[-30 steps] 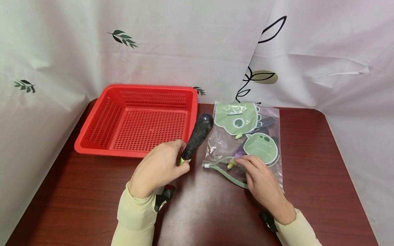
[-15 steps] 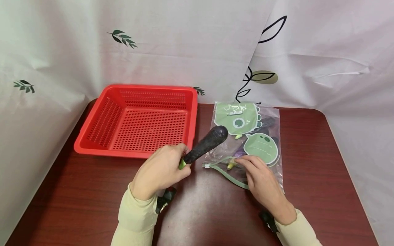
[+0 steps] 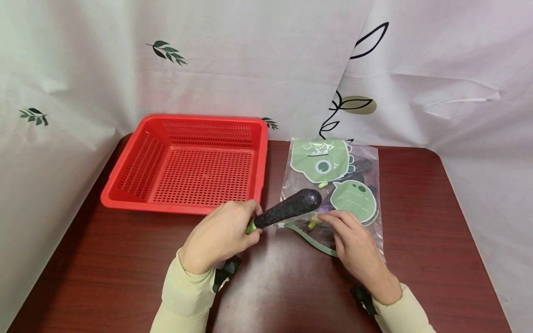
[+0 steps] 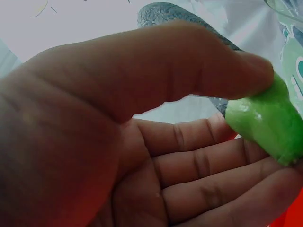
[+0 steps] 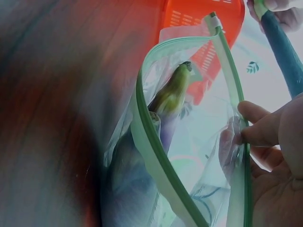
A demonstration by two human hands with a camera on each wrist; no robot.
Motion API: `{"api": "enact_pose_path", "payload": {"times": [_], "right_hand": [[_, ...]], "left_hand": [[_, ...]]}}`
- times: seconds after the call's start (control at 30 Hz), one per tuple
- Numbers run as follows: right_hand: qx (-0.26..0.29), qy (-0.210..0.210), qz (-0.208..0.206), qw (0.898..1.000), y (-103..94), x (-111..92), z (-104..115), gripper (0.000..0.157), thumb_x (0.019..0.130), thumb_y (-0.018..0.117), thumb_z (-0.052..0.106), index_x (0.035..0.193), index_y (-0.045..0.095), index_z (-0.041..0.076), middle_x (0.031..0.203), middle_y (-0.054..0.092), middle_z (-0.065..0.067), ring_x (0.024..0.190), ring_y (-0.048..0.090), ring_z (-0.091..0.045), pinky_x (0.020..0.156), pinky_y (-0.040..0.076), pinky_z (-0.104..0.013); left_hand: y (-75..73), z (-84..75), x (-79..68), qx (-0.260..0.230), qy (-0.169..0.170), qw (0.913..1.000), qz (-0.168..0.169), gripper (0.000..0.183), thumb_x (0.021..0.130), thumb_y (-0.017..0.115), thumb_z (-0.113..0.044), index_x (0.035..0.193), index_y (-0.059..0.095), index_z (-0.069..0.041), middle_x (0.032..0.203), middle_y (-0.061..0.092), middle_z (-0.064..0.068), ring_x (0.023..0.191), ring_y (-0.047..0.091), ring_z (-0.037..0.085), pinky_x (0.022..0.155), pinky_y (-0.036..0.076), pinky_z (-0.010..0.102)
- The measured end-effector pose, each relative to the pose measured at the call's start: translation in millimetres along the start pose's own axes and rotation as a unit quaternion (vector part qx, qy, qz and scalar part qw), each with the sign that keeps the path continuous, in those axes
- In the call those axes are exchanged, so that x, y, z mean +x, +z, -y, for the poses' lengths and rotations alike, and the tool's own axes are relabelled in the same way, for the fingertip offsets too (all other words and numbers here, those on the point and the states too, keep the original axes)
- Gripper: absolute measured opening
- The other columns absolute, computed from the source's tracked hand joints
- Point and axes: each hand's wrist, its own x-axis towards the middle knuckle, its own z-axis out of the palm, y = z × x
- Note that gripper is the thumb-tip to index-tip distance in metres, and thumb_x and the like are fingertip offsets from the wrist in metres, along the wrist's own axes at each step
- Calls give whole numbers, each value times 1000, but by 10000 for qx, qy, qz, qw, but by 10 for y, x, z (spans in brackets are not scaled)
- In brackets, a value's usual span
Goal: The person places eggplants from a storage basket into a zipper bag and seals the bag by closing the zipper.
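**Fingers pinch eggplant stem and bag lip**

Fingers of the left hand (image 3: 216, 236) curl round the green stem end of a dark eggplant (image 3: 289, 209), thumb pressed on top, as the left wrist view shows closely. It is held off the table, tilted, its rounded tip pointing right over the mouth of the zip bag (image 3: 333, 185). The right hand (image 3: 354, 249) pinches the upper lip of that bag between thumb and fingertips (image 5: 251, 123), holding the green zipper strip (image 5: 156, 165) parted; the right wrist view shows another eggplant with a green stem already inside.

The bag, printed with green cartoon faces, lies flat on the dark red table (image 3: 104, 268). Farther back and to the left stands a red perforated basket (image 3: 125, 157), just beside the bag. Behind everything hangs a white curtain (image 3: 250, 60) with leaf prints.
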Motion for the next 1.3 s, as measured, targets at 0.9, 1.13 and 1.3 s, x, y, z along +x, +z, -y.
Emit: {"api": "enact_pose_path", "payload": {"times": [0.9,1.13,1.3], "right_hand": [[-75,186,-38,9998,-48,-1,-18,29,83,55,-2,109,64,5,109,59,-4,104,52,-20,94,35,-20],[26,-17,-257,9997,-43,12,-8,37,82,51,-4,112,64,11,107,59,-1,102,53,-18,91,35,-21],[44,-100,-341,9994,-43,19,-1,39,81,49,-4,113,65,12,107,59,1,101,53,-17,90,35,-21]], "left_hand": [[115,-5,23,596,273,9972,354,18,67,71,-23,82,61,-20,62,52,-12,49,43,4,48,37,23],[150,-14,29,583,179,9967,540,16,66,71,-21,78,61,-19,59,50,-12,47,42,4,47,36,23],[177,-30,35,579,135,9961,659,17,65,72,-20,78,61,-19,58,48,-11,46,43,6,47,36,25]]}}
